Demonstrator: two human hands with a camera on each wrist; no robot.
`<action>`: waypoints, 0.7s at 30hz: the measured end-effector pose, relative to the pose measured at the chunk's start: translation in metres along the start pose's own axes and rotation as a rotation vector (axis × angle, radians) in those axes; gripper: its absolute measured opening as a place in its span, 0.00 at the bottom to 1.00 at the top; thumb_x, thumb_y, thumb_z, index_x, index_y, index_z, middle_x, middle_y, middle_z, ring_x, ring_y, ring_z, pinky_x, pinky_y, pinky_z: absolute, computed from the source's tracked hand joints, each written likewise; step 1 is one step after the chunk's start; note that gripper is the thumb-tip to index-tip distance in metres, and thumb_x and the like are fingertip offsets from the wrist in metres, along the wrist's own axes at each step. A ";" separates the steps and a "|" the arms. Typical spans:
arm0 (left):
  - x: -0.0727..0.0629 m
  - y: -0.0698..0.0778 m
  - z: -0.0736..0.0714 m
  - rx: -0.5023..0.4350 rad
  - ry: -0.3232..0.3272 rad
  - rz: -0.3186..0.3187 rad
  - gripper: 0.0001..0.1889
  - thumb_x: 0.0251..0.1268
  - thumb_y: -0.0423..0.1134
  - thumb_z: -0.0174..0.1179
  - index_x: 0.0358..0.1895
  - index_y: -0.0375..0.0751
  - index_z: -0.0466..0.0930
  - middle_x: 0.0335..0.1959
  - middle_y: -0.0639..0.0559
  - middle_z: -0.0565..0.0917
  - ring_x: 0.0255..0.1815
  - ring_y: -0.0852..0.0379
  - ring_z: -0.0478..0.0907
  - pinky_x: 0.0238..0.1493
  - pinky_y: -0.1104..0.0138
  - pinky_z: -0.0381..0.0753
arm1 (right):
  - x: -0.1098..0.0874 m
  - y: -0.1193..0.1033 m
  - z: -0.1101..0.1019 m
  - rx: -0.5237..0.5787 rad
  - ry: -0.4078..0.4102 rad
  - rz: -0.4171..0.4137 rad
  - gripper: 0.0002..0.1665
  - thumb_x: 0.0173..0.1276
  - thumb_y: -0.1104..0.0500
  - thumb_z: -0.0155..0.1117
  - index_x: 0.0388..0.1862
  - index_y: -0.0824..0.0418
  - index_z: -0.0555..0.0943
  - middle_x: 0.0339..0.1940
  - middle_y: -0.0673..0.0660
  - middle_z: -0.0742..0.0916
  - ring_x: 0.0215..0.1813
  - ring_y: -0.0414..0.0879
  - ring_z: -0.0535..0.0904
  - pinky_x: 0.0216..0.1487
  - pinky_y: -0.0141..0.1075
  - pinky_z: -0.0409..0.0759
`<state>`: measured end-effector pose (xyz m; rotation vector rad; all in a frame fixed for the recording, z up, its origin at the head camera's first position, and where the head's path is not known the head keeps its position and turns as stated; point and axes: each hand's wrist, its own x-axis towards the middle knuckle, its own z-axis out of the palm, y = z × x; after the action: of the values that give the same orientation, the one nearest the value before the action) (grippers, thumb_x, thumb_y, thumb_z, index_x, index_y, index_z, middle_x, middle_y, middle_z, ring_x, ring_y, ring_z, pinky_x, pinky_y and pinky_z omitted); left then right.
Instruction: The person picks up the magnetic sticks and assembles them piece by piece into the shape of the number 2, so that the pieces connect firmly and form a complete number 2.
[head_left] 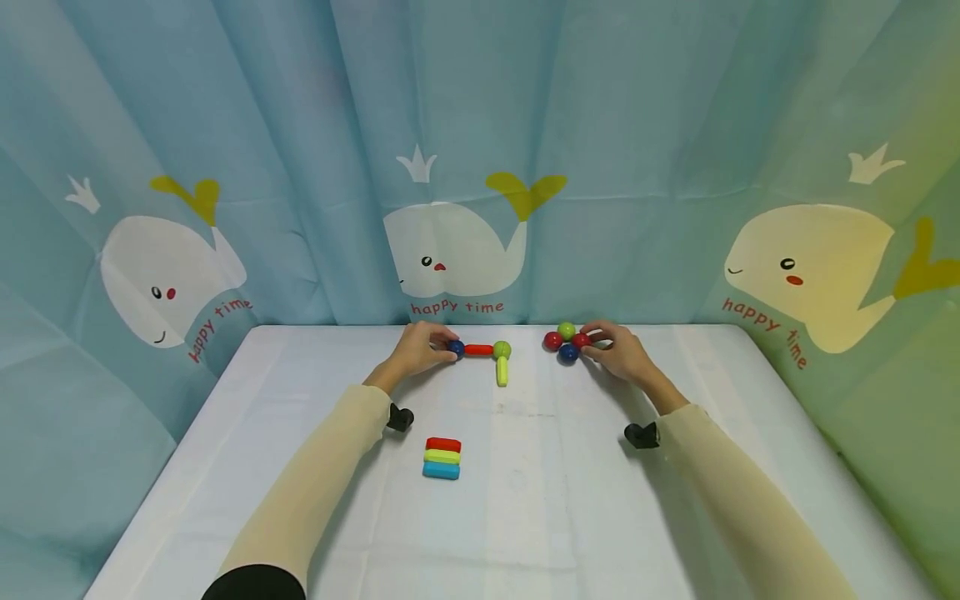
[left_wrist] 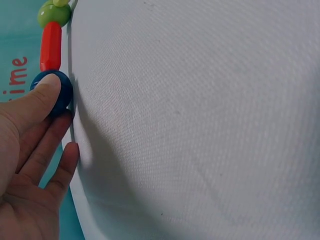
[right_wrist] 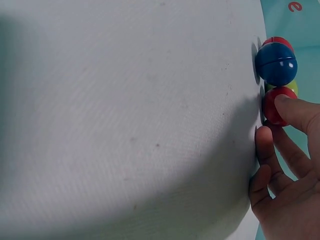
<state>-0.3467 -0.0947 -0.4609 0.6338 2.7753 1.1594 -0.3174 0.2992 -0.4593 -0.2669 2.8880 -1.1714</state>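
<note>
Near the table's far edge my left hand (head_left: 417, 348) pinches a dark blue ball (left_wrist: 64, 95) between thumb and fingers. A red rod (head_left: 478, 350) runs from that ball to a green ball (head_left: 502, 349), and a yellow-green rod (head_left: 502, 372) extends from the green ball toward me. To the right, my right hand (head_left: 618, 353) holds a red ball (right_wrist: 272, 106) between thumb and fingers. That ball sits in a cluster with a second red ball (head_left: 552, 341), a green ball (head_left: 567, 331) and a blue ball (head_left: 568, 354).
Closer to me on the white table (head_left: 540, 500), red (head_left: 443, 444), yellow-green (head_left: 442, 457) and blue rods (head_left: 441, 471) lie side by side. A blue curtain (head_left: 630, 167) with whale prints hangs right behind the table's far edge.
</note>
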 end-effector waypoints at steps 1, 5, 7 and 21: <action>0.000 0.000 0.000 0.003 0.000 -0.001 0.17 0.61 0.35 0.75 0.54 0.40 0.88 0.48 0.47 0.90 0.51 0.51 0.86 0.62 0.57 0.79 | 0.000 0.000 0.000 0.000 0.000 0.000 0.20 0.75 0.64 0.64 0.63 0.65 0.77 0.59 0.72 0.83 0.60 0.66 0.79 0.61 0.58 0.78; 0.001 0.000 0.000 0.004 -0.003 -0.008 0.17 0.61 0.35 0.75 0.54 0.40 0.88 0.48 0.48 0.90 0.51 0.51 0.86 0.62 0.57 0.79 | -0.001 0.002 0.000 -0.010 0.005 -0.030 0.18 0.74 0.64 0.65 0.61 0.66 0.78 0.58 0.71 0.84 0.61 0.66 0.79 0.60 0.58 0.79; 0.001 -0.001 0.000 0.002 -0.002 -0.010 0.17 0.61 0.35 0.75 0.54 0.40 0.88 0.48 0.48 0.90 0.51 0.51 0.86 0.61 0.58 0.80 | -0.003 0.002 -0.001 -0.020 0.011 -0.050 0.18 0.74 0.64 0.65 0.60 0.66 0.78 0.57 0.71 0.84 0.60 0.65 0.80 0.58 0.57 0.80; 0.000 -0.002 0.001 -0.018 0.012 0.003 0.16 0.60 0.35 0.75 0.53 0.41 0.89 0.47 0.48 0.89 0.50 0.51 0.85 0.60 0.56 0.81 | -0.022 0.006 -0.009 -0.055 -0.002 -0.062 0.17 0.71 0.63 0.69 0.57 0.65 0.80 0.52 0.69 0.87 0.48 0.61 0.84 0.48 0.48 0.83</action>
<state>-0.3474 -0.0956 -0.4629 0.6312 2.7711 1.1918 -0.2974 0.3128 -0.4578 -0.3608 2.9335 -1.1000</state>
